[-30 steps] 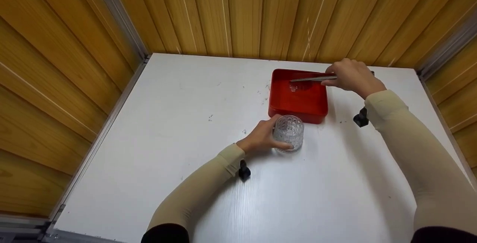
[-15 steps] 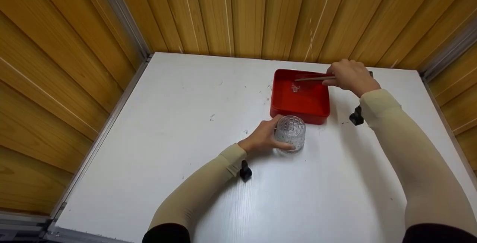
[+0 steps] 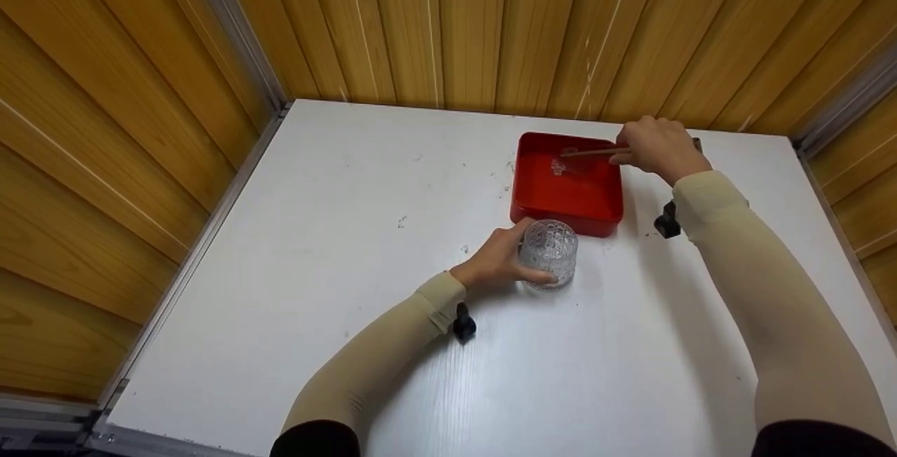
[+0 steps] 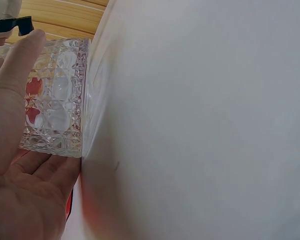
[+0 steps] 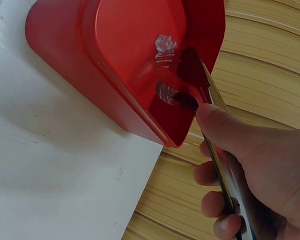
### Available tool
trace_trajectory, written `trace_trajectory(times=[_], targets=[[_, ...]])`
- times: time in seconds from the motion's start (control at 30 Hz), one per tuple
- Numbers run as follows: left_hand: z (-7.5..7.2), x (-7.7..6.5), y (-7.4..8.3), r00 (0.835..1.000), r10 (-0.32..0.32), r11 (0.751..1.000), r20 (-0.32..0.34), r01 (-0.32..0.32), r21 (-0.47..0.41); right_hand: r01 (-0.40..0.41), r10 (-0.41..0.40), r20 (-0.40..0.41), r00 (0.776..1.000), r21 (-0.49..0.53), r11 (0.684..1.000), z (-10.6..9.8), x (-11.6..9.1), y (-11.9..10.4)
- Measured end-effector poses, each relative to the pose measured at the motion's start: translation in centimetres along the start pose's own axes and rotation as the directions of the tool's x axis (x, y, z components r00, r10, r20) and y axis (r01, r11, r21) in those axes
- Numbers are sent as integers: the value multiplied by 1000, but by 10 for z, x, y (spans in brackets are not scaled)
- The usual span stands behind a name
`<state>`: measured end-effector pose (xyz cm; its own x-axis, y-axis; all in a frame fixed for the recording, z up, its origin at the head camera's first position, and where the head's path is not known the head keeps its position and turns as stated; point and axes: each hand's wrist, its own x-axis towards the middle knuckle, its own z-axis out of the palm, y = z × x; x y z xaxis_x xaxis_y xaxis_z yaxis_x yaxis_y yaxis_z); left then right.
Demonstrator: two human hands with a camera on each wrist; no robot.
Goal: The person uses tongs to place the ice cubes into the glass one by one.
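My left hand (image 3: pixel 499 258) grips a clear patterned glass (image 3: pixel 560 255) from its left side. The glass stands upright on the white table, in front of a red square tray (image 3: pixel 567 224). In the left wrist view, the thumb lies over the wall of the glass (image 4: pixel 57 95) and the other fingers pass beneath it. My right hand (image 3: pixel 657 147) holds metal tongs (image 3: pixel 596 152) over the tray's far right part. In the right wrist view, the tips of the tongs (image 5: pixel 166 93) are apart, close to a clear ice-like lump (image 5: pixel 165 44) on the tray's floor, with nothing between them.
Wood-patterned panels (image 3: pixel 462 29) rise behind the white table (image 3: pixel 336 233) and on both sides. Metal framing (image 3: pixel 231 29) runs along the corners. Small dark marks (image 3: pixel 401 221) dot the tabletop left of the tray.
My right hand and the tongs have shifted slightly; the tong tips have moved a little right, away from the clear lump. My left hand keeps its grip on the glass.
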<state>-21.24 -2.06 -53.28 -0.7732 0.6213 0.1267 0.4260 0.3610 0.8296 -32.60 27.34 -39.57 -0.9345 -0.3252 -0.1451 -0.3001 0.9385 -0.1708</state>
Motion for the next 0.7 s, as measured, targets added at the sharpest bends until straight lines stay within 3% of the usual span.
trace_trajectory(times=[0.27, 0.47, 0.7], targets=[[1, 1, -1, 1000, 7, 999, -4, -8, -35, -12, 12, 0, 1000, -24, 1000, 1, 2, 0], [2, 1, -1, 1000, 20, 1000, -5, -20, 4, -4, 4, -6, 1000, -71, 997, 4, 3, 3], [2, 1, 0, 999, 30, 1000, -12, -30, 2, -50, 51, 22, 998, -34, 998, 2, 2, 2]])
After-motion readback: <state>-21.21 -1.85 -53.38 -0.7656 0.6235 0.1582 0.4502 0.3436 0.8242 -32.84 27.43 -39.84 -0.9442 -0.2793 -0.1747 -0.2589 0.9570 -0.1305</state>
